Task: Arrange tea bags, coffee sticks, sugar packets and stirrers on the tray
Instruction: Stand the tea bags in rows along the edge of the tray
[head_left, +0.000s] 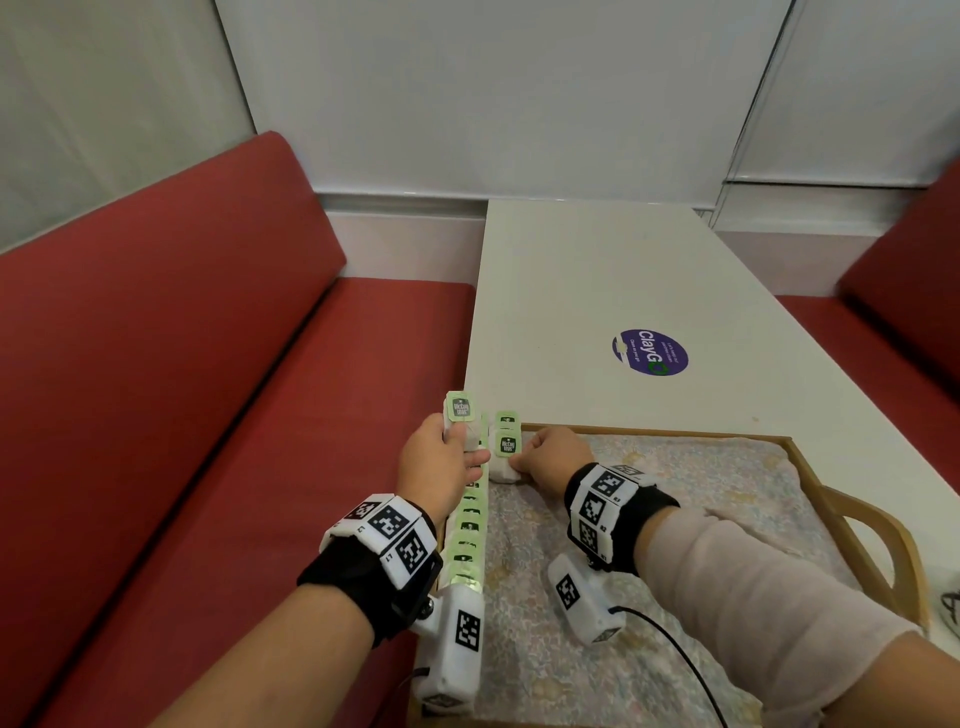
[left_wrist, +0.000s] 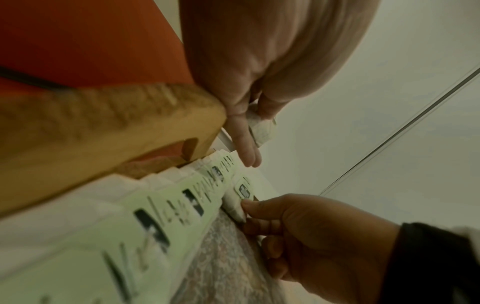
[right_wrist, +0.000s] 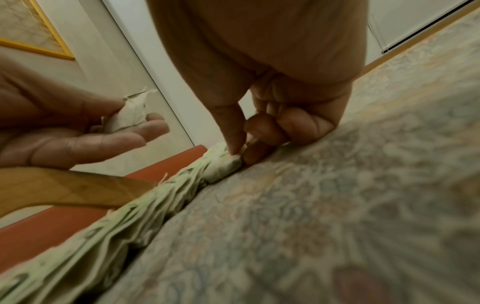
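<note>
Tea bags (head_left: 470, 530) line our tray's (head_left: 810, 486) left edge; both hands pinch more; coffee, sugar and stirrers remain unseen.

A white desk (head_left: 613, 291) runs away toward a pale panelled wall (head_left: 493, 93). A round purple sticker (head_left: 650, 352) lies near the middle of the desk. Red upholstered bench seats flank it: one along the desk's left edge (head_left: 182, 364), another past its right edge (head_left: 904, 312). The light is soft and even.
</note>
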